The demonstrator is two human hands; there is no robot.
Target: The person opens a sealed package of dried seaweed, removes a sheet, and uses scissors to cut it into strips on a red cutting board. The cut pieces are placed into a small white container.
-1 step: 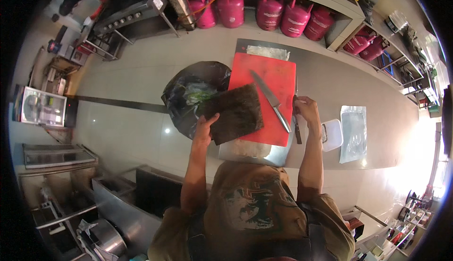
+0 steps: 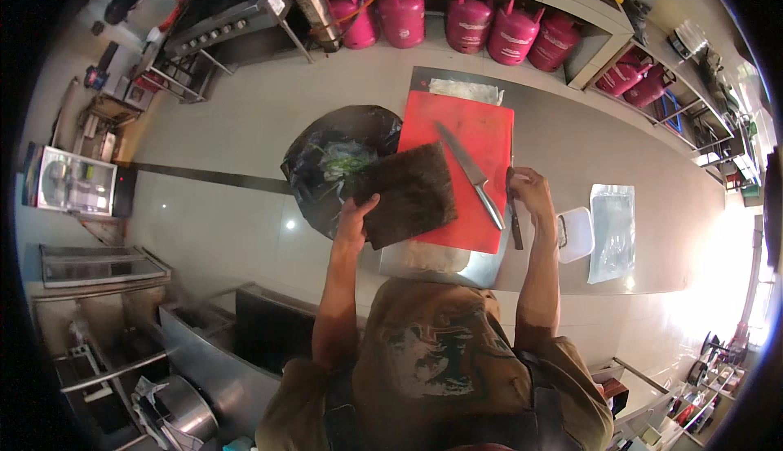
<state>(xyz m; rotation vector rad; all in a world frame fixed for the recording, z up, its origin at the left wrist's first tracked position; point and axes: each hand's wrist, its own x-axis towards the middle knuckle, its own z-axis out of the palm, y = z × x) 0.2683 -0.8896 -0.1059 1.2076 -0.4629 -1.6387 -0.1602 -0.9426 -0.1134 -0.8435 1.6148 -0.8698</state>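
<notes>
gripping a dark sheet [image 2: 412, 194] in the left hand [image 2: 352, 223], across the table's [image 2: 571, 141] left edge over a black bag [image 2: 314, 137], perhaps placed for what falls. with the right hand [image 2: 532, 192] curled beside the red board [image 2: 420, 125]; cannot tell whether gripping. with a knife [image 2: 475, 177] lying handle-near, likely for reach.

Carries, as a smooth grey table [image 2: 571, 141], a red cutting board [image 2: 493, 149], plus a whitish sheet [image 2: 466, 90] peeking past its far edge. Also holds a slim dark-handled tool [image 2: 516, 231] alongside, then a pale plastic tub [image 2: 577, 237] just beside a flat silvery package [image 2: 612, 231].
</notes>
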